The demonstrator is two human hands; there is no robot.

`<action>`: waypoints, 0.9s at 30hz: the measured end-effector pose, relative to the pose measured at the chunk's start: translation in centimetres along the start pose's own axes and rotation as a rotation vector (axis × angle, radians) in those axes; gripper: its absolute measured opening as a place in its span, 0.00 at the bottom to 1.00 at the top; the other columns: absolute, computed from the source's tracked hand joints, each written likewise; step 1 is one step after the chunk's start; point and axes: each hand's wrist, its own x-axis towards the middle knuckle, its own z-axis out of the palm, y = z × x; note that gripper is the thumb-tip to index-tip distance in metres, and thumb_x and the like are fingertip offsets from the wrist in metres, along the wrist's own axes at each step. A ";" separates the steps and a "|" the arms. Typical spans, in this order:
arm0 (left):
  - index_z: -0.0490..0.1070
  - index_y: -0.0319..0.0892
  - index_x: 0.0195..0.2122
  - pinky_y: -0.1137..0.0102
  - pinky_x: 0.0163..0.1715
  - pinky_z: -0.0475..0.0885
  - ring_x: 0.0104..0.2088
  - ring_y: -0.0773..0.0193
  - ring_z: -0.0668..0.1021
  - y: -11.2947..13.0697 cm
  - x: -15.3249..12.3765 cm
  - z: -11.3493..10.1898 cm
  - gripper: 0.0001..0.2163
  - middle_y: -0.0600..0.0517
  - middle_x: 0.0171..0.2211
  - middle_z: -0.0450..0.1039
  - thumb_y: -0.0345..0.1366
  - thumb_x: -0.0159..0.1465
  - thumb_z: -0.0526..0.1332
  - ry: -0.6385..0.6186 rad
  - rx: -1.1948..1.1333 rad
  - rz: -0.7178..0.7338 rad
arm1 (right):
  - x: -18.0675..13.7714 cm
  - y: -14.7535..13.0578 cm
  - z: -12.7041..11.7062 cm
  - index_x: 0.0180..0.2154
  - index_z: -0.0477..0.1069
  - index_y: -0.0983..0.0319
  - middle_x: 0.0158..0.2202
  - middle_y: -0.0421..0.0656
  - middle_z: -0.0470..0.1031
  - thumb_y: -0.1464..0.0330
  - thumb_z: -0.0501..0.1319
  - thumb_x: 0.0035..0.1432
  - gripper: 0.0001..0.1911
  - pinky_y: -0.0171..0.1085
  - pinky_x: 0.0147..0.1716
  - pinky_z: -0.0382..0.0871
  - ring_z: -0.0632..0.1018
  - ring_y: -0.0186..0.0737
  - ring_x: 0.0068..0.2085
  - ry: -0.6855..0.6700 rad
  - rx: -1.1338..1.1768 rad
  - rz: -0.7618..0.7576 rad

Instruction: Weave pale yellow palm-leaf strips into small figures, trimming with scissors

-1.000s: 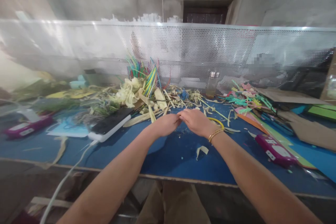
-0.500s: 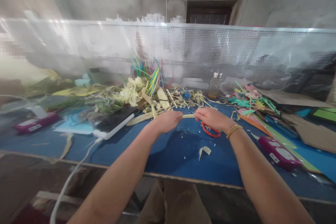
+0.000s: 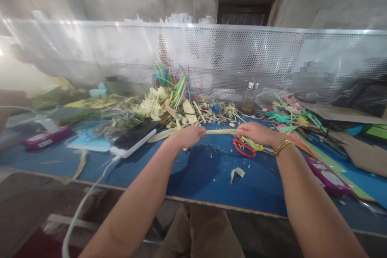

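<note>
A narrow pale strip of corn husk stretches level between my two hands, above the blue tabletop. My left hand pinches one end, its fingers pressed together. At the other end my right hand, with a gold bracelet at the wrist, is closed on the strip. Just below my right hand lie scissors with red and yellow handle loops; their blades cannot be made out. A small curled husk scrap rests on the table nearer to me.
Behind my hands lie heaped husks and bundled coloured stems. A glass bottle stands at the back. To the left is a white-edged black device with a cable; to the right, a purple box, coloured paper and cardboard.
My hands have moved apart, the right one shifting to the right, so more of the husk strip shows between them. The yellow handle loop has come into view. The camera view has shifted slightly.
</note>
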 end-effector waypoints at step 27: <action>0.69 0.41 0.30 0.72 0.36 0.64 0.33 0.63 0.74 -2.4 0.6 0.5 0.09 0.49 0.32 0.73 0.26 0.59 0.50 0.008 0.079 -0.059 | -1.0 -1.0 -0.3 0.29 0.69 0.61 0.27 0.40 0.69 0.57 0.47 0.61 0.20 0.34 0.27 0.59 0.66 0.34 0.26 -0.072 0.173 -0.024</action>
